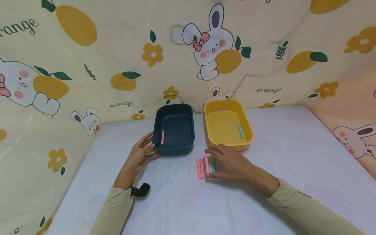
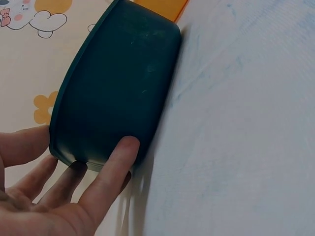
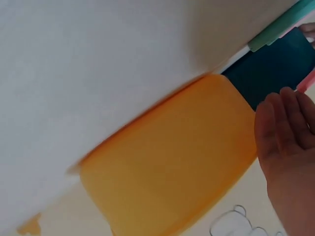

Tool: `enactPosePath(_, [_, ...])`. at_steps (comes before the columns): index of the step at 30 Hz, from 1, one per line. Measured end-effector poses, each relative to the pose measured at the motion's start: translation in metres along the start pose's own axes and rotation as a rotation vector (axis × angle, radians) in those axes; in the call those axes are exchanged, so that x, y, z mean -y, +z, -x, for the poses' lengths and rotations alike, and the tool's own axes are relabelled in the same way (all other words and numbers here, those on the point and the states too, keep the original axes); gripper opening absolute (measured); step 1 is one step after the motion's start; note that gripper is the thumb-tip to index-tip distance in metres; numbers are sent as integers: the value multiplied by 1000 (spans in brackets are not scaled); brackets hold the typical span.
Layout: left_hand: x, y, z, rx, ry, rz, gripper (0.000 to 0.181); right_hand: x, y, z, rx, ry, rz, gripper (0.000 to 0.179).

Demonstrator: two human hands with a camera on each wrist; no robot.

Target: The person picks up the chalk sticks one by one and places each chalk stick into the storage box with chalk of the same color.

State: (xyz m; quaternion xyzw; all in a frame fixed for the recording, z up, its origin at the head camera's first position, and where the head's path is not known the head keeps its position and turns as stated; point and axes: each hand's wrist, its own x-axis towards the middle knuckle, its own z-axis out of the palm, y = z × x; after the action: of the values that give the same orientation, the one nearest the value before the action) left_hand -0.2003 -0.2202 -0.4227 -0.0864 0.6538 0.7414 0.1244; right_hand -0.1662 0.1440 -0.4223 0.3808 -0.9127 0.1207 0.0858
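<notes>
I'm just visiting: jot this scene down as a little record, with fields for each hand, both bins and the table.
Left hand: touches the dark bin
Right hand: holds a pink stick
Dark bin: one pink stick inside
Yellow bin: one green stick inside
Table: two pink sticks side by side; green partly hidden by the right hand, count unclear

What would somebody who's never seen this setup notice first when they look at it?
Probably the bright yellow tub and dark blue tub, side by side on the table against a rabbit-and-orange backdrop. Next, perhaps, the pink stick that the right hand pinches nearer the wearer than the tubs, while the left hand grips the dark tub's near left corner.
</notes>
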Motion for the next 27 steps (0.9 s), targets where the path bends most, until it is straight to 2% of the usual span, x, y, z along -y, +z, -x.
enactPosePath(7, [3, 1, -2, 0, 4, -6, 59, -3, -5, -3, -70, -37, 10, 84])
enactPosePath(17, [2, -2, -2, -3, 12, -9, 58, 1, -6, -5, -70, 8, -21, 84])
enactPosePath(27, [3, -1, -1, 2, 20, -10, 59, 6, -12, -15, -66, -20, -35, 83])
